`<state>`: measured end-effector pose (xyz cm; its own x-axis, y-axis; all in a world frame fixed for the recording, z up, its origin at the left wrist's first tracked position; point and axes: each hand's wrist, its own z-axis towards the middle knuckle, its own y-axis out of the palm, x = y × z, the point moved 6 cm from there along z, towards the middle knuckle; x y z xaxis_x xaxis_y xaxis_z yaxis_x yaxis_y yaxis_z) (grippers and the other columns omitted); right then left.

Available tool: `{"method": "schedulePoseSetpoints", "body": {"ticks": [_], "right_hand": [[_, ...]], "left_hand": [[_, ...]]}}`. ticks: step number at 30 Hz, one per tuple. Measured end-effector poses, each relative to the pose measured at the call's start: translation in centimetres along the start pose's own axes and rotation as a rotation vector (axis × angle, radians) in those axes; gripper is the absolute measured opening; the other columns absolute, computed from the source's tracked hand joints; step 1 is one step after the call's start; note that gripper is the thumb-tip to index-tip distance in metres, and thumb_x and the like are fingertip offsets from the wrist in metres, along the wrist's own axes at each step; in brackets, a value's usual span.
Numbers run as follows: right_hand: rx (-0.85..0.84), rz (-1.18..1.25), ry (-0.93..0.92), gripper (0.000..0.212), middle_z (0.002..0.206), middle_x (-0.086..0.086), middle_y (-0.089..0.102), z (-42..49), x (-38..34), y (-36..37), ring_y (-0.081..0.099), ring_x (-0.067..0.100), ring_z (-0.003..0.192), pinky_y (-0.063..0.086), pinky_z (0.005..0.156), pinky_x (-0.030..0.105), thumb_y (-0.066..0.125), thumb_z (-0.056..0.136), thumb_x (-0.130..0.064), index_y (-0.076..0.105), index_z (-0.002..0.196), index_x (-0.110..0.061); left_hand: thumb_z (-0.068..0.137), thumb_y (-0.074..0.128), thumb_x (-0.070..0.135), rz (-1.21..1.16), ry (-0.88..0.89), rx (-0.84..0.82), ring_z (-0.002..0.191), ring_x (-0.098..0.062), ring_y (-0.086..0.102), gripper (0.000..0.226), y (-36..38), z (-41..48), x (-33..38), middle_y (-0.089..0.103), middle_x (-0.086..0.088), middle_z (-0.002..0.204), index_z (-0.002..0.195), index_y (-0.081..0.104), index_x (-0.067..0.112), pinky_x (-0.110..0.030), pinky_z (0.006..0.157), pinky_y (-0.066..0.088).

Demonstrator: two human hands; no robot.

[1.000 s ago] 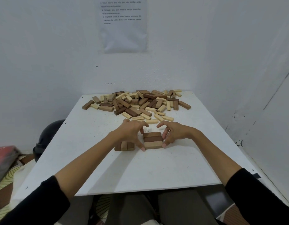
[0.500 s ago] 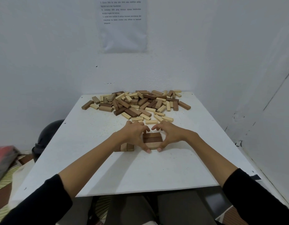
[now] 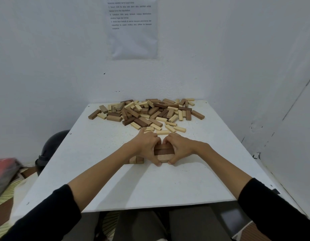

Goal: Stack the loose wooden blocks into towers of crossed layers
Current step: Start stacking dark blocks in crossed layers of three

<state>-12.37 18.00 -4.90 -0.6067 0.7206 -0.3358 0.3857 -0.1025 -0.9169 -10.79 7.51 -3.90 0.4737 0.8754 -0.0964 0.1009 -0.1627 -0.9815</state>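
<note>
Both hands are closed in around a low stack of brown wooden blocks [image 3: 163,152] near the middle of the white square table [image 3: 150,188]. The left hand [image 3: 147,146] cups its left side and the right hand [image 3: 178,148] its right, fingers curled over the far edge and thumbs pressed at the near corners, so each hand has hold of the stack and nothing else. It looks to me like squaring up: squeezing from both sides would push the top layer's blocks flush before another layer goes across them. How many layers there are I cannot tell. Just to the left, partly hidden under the left wrist, sits a short row of tan wooden blocks [image 3: 136,160], perhaps the foot of another tower. The heap of loose pale and dark wooden blocks [image 3: 147,113] lies by the far wall, close beyond the fingertips, so most of the job seems ahead. A printed paper sheet [image 3: 133,26] hangs above.
</note>
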Motion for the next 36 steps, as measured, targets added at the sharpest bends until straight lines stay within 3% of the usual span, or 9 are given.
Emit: {"method": "schedulePoseSetpoints", "body": {"ticks": [6, 12, 17, 22, 36], "right_hand": [[0.02, 0.002, -0.018, 0.063, 0.117, 0.001, 0.045, 0.2, -0.8, -0.6, 0.039, 0.016, 0.106, 0.041, 0.09, 0.03, 0.078, 0.071, -0.034, 0.044, 0.12, -0.016], [0.056, -0.02, -0.061, 0.066, 0.12, 0.002, 0.047, 1.5, -3.3, -1.6, 0.042, 0.018, 0.109, 0.041, 0.092, 0.033, 0.078, 0.07, -0.039, 0.044, 0.122, -0.016], [0.081, -0.003, -0.093, 0.069, 0.12, 0.002, 0.047, 3.0, -6.0, -1.2, 0.043, 0.017, 0.107, 0.043, 0.09, 0.034, 0.078, 0.068, -0.042, 0.044, 0.124, -0.017], [0.085, -0.012, -0.102, 0.071, 0.121, 0.002, 0.047, 4.2, -7.5, -0.3, 0.042, 0.018, 0.11, 0.042, 0.09, 0.035, 0.077, 0.069, -0.043, 0.043, 0.125, -0.017], [0.035, -0.065, -0.098, 0.072, 0.12, 0.002, 0.048, 5.8, -7.6, 0.5, 0.042, 0.017, 0.109, 0.04, 0.084, 0.031, 0.077, 0.068, -0.044, 0.044, 0.127, -0.018]], "left_hand": [[0.051, 0.057, 0.078, -0.004, -0.002, 0.005, 0.105, -0.016, 0.05, 0.088, -0.7, -0.7, -0.7, 0.055, 0.001, 0.104, 0.11, 0.056, 0.014, -0.045, 0.109, 0.011], [0.05, 0.052, 0.074, -0.038, -0.047, -0.003, 0.107, -0.014, 0.047, 0.088, -1.8, -3.0, -3.0, 0.053, 0.004, 0.108, 0.117, 0.053, 0.016, -0.045, 0.11, 0.013], [0.062, 0.07, 0.064, -0.107, -0.09, -0.04, 0.099, -0.01, 0.039, 0.079, -1.8, -5.2, -5.5, 0.043, 0.008, 0.103, 0.122, 0.05, 0.017, -0.038, 0.108, 0.02], [0.069, 0.072, 0.055, -0.114, -0.102, -0.026, 0.093, -0.01, 0.036, 0.07, -0.9, -6.3, -7.1, 0.05, 0.002, 0.114, 0.124, 0.049, 0.018, -0.032, 0.1, 0.028], [0.067, 0.072, 0.058, -0.13, -0.125, -0.089, 0.108, -0.016, 0.044, 0.072, 0.8, -6.2, -8.0, 0.049, 0.002, 0.114, 0.123, 0.049, 0.02, -0.037, 0.105, 0.022]]}}
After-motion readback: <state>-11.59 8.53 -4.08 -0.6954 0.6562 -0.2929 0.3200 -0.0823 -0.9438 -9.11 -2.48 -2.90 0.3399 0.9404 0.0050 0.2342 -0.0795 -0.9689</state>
